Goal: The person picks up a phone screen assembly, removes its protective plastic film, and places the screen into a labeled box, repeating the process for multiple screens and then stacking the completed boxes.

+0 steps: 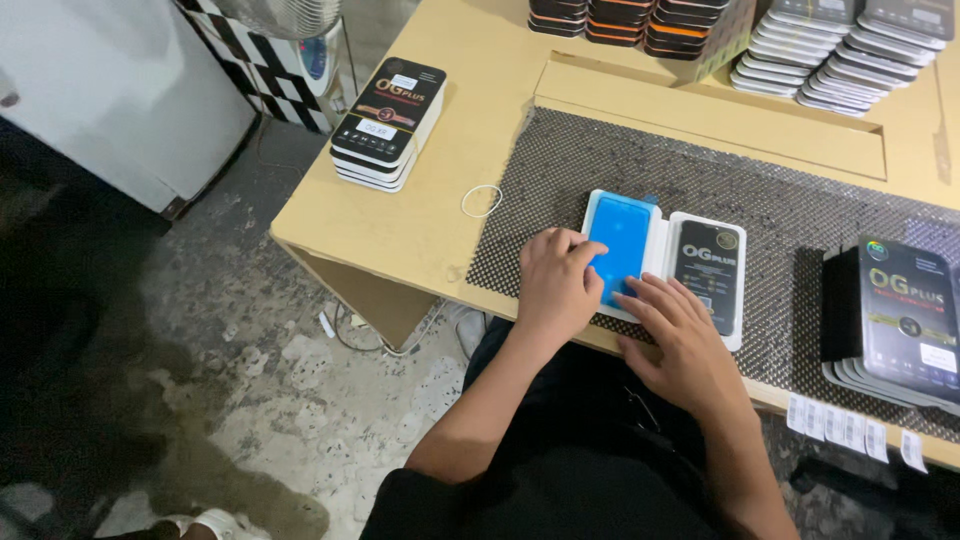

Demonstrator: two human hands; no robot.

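Note:
An open flat white case (660,243) lies on the dark woven mat (760,200). Its left half holds a blue sheet (618,245); its right half is a black printed cover (706,263). My left hand (556,285) rests on the case's left edge, fingertips touching the blue sheet. My right hand (682,335) lies flat on the case's near edge, fingers spread over the blue sheet's lower corner and the middle fold. Neither hand grips anything.
A stack of black boxes (388,122) stands at the table's left corner, with a rubber band (481,201) beside it. More box stacks sit at the right (895,320) and along the back (840,50). A strip of labels (850,432) hangs near the front edge. Concrete floor lies left.

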